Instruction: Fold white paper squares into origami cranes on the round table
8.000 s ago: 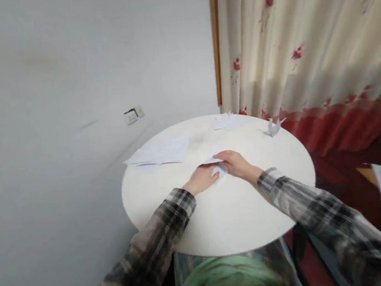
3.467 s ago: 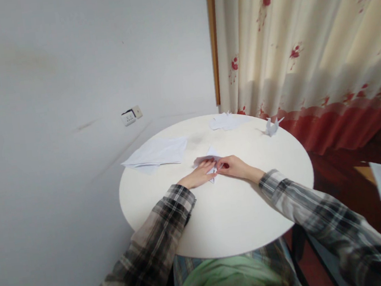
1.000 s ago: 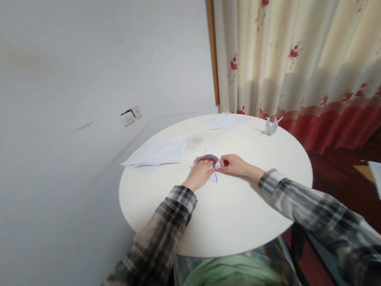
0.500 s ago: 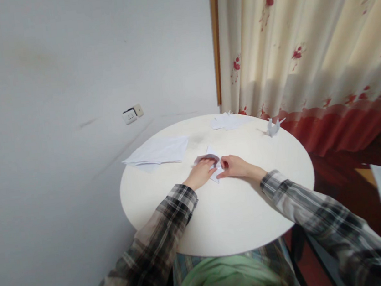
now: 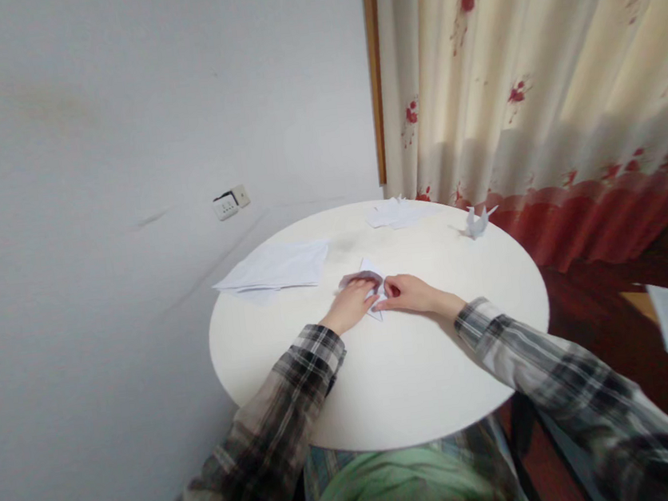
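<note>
A small piece of folded white paper [image 5: 370, 266] lies near the middle of the round white table [image 5: 386, 389], one flap raised and curved. My left hand [image 5: 352, 301] rests on it from the left, fingers stretched out and pressing the paper against the tabletop. From the right, my right hand [image 5: 408, 293] has its fingers curled and its thumb against the paper's right edge, in a pinch. Both hands cover much of the folds between them.
A stack of white sheets [image 5: 281, 264] lies at the table's left. At the back are more paper pieces [image 5: 396, 213]. A folded paper crane [image 5: 476, 223] stands near the right rim. Beyond are a wall with a socket [image 5: 224, 207] and a curtain [image 5: 510, 102].
My right hand has shifted slightly left, closer to my left hand and over the paper's right edge. My left hand stays pressed on the paper.
</note>
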### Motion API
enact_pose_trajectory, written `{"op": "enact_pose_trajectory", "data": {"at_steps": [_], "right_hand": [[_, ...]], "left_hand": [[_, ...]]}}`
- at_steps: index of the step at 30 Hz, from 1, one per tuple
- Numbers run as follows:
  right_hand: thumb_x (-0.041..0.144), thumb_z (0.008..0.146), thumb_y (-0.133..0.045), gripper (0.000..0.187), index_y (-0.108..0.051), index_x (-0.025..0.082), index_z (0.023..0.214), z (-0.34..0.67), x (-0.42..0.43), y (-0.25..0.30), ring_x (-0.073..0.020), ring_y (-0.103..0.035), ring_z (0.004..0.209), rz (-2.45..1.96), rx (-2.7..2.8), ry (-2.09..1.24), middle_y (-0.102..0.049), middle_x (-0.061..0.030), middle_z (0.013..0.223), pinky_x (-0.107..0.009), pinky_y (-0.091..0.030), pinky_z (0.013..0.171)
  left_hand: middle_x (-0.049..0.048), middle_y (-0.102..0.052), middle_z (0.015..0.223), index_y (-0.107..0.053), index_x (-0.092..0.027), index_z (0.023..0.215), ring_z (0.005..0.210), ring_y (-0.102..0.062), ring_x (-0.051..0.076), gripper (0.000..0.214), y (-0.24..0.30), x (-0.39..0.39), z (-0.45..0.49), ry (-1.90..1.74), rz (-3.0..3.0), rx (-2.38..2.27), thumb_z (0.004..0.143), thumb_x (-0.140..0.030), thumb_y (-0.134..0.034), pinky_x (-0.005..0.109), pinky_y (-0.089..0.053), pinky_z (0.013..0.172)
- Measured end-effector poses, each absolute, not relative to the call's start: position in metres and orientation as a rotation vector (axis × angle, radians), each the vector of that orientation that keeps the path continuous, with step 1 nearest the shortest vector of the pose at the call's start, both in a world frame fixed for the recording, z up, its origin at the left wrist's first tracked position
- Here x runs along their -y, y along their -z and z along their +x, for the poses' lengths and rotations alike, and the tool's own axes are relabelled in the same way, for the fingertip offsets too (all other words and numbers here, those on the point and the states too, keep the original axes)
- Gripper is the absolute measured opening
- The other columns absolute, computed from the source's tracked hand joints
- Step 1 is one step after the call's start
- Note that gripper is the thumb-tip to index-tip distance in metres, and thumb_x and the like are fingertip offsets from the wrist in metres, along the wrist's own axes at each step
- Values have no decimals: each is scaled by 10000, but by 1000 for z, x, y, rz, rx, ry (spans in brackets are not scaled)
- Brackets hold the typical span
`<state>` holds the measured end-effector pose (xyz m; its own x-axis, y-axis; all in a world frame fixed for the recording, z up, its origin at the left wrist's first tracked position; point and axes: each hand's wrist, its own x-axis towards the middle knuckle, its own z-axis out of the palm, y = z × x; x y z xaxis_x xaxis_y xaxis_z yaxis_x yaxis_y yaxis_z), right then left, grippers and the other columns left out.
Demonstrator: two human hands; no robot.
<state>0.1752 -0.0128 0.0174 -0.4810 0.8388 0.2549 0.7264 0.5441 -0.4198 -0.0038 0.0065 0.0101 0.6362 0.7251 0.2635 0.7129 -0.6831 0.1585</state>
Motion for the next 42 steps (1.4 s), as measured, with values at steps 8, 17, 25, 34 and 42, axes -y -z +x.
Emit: {"op": "enact_pose_trajectory", "data": {"at_steps": [8, 17, 25, 34, 42], "right_hand": [[572, 775, -451, 430, -532, 161, 678, 177, 7, -8, -112, -455, 572, -1386, 2233, -138, -564, -26, 643, -221, -291, 535], [643, 717, -464, 482, -534, 168, 677, 176, 9, -9, -132, -495, 605, -1414, 2249, -48, -587, -37, 660, -232, -312, 559], [639, 693, -502, 468, -506, 171, 691, 176, 5, -5, -124, -463, 593, -1364, 2228, -54, -563, -25, 670, -231, -308, 551], [599, 689, -541, 431, -496, 171, 693, 177, -1, 0, -122, -447, 592, -1399, 2191, -58, -539, -20, 661, -227, -308, 549], [484, 690, -593, 329, -502, 168, 693, 174, -1, -2, -108, -433, 576, -1401, 2216, -105, -536, -7, 652, -218, -296, 539]], "left_hand": [[104, -567, 1140, -523, -131, 1131, 1094, -487, 210, 331, -10, -7, -4, -527, 2811, -1197, 846, -283, -450, 331, -368, 952], [91, -623, 1056, -607, -135, 1014, 1007, -547, 208, 247, -11, -12, -5, -572, 2829, -1094, 819, -241, -498, 311, -399, 905], [59, -643, 1015, -636, -172, 951, 991, -560, 185, 215, -11, -13, -7, -575, 2812, -1008, 831, -251, -476, 280, -403, 882], [55, -621, 1081, -608, -183, 1026, 1035, -541, 188, 342, -15, 2, -1, -622, 2695, -1183, 875, -352, -352, 299, -395, 904], [38, -646, 981, -634, -188, 951, 915, -580, 164, 283, -15, 10, 8, -773, 2635, -1277, 841, -345, -424, 253, -430, 822]]}}
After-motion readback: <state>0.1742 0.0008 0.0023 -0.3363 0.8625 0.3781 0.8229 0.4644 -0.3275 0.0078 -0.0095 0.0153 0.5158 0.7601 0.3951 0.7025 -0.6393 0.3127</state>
